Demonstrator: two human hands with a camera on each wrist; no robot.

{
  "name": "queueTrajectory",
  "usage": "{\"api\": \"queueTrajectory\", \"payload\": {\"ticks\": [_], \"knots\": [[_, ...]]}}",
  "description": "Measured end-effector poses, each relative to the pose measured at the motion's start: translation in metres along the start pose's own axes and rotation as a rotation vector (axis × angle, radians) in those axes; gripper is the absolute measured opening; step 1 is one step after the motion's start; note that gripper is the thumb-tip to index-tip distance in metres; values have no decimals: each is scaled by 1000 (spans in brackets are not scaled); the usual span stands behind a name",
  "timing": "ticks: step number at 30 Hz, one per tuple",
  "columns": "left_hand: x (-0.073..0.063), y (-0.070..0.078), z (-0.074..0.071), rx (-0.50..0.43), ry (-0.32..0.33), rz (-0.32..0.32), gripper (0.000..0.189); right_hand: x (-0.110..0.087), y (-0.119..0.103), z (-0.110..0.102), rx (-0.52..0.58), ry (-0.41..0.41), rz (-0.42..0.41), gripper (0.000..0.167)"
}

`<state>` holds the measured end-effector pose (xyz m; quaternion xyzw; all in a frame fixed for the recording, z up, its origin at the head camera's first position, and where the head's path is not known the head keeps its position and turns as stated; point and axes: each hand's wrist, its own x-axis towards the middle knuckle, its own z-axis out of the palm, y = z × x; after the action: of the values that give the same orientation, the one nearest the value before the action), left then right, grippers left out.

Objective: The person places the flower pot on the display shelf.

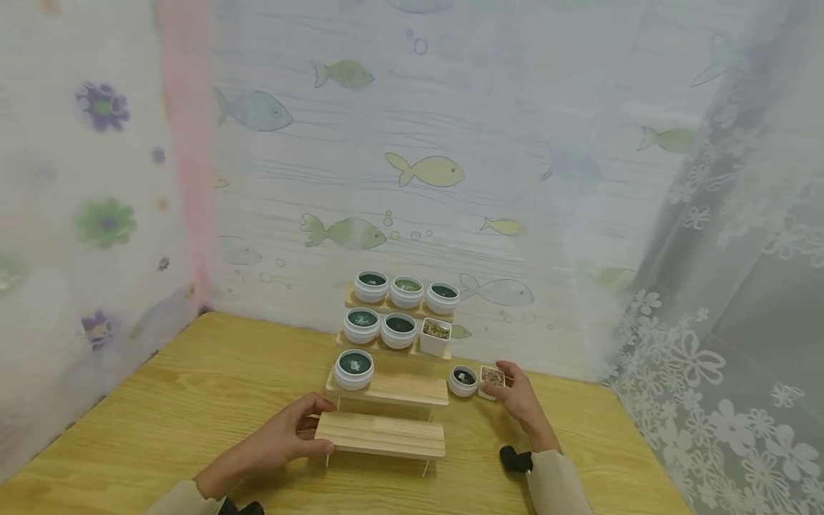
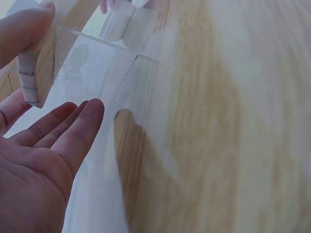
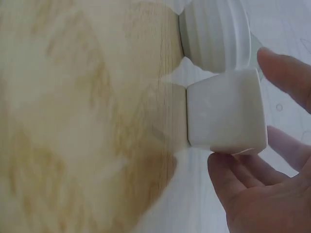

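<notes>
My left hand (image 1: 280, 438) is at the left end of the lowest board (image 1: 380, 435) of a stepped wooden stand. In the left wrist view, its thumb (image 2: 29, 31) lies on one face of the board end (image 2: 31, 80), with a finger behind it and the other fingers extended. At the right, my right hand (image 1: 518, 397) is around a white square pot (image 1: 492, 379) of brownish bits. In the right wrist view, fingers touch the pot's side (image 3: 226, 111), while the thumb (image 3: 284, 73) stays off near the rim. A white round pot (image 1: 463, 381) stands beside it.
Several white round pots, like one on the third board (image 1: 354, 369), fill the upper boards. Another square pot (image 1: 435, 336) sits at the second row's right end. Clear plates (image 2: 92, 63) support the boards. A curtain with fish (image 1: 438, 172) hangs behind the wooden table (image 1: 161, 400).
</notes>
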<state>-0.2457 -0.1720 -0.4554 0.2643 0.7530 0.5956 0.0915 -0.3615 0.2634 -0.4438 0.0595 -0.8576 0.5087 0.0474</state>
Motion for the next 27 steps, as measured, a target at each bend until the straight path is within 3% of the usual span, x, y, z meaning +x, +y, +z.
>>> {"api": "queueTrajectory", "payload": {"ticks": [13,27], "knots": [[0,-1,0,-3,2,-13,52,-2,2,-1,-65,20,33,62],[0,-1,0,-4,3,-7,51,-3,2,-1,-63,39,37,60]]}}
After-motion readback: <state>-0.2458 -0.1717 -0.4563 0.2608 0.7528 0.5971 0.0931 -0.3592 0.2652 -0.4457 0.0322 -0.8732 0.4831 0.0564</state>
